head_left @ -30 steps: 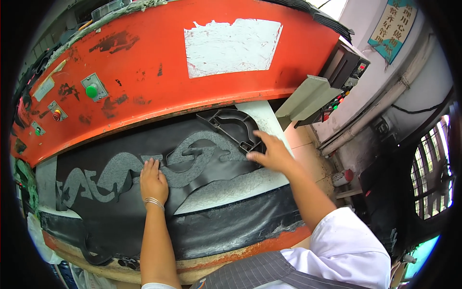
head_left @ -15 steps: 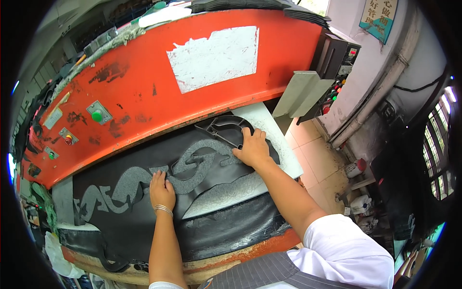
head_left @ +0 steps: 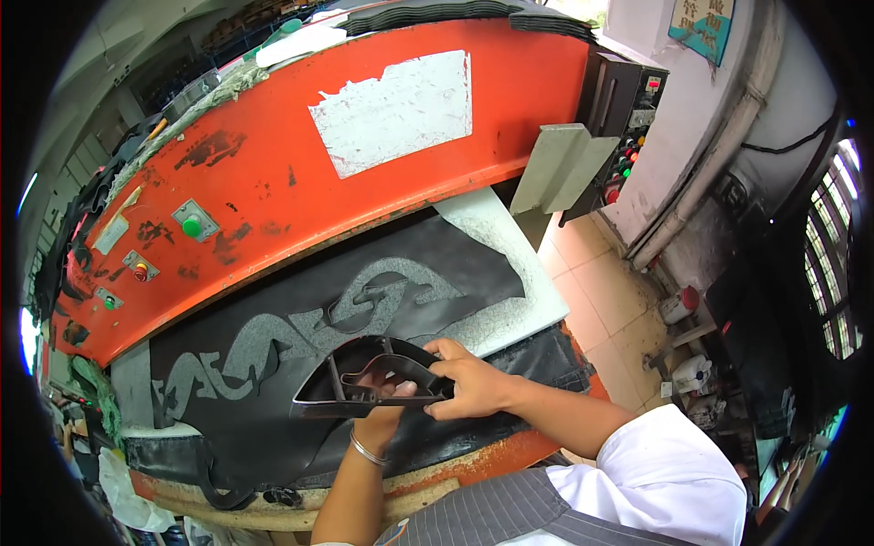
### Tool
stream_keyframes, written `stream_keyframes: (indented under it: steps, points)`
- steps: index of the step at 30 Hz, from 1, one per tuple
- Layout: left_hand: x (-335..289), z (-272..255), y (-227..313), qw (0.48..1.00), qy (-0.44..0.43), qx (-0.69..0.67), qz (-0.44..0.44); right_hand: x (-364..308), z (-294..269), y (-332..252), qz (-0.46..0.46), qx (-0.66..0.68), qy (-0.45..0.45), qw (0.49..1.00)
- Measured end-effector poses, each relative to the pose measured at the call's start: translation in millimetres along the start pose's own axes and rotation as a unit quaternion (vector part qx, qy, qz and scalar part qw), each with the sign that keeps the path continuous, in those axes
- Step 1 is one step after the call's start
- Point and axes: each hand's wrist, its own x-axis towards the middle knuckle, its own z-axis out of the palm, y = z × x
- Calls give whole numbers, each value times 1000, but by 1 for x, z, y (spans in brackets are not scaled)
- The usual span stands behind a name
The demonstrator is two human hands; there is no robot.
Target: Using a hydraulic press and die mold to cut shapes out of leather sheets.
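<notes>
A dark metal cutting die point(head_left: 339, 375) with a curved outline and cross ribs is lifted and tilted above the near part of the sheet. My right hand point(head_left: 469, 387) is closed around its right end. My left hand point(head_left: 381, 426), wearing silver bangles, is at its near lower side; fingertips show through the frame, closed against it, while the rest are partly hidden. Beneath lies a black leather-like sheet point(head_left: 273, 419) with curved cut-outs, through which the speckled grey-white cutting board point(head_left: 517, 314) shows.
The orange press beam point(head_left: 255, 173), with a green button point(head_left: 191, 226), spans the far side of the board. A grey metal bracket point(head_left: 560, 168) and a control box point(head_left: 628, 114) stand at the far right. A padded, worn table edge point(head_left: 410, 499) runs along the near side.
My right hand has lifted the cutting die off the sheet's far right and brought it nearer. My left hand has left the sheet and moved right to the die.
</notes>
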Motion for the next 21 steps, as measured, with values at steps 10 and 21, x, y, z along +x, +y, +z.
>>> stream_keyframes:
  steps: [10,21]
  points:
    - [-47,-34,19,962,128,144,-192,-21,-15,-1,-3,-133,59,989]
    - [-139,-121,3,807,229,541,-56,41,-84,50,190,-335,142,912]
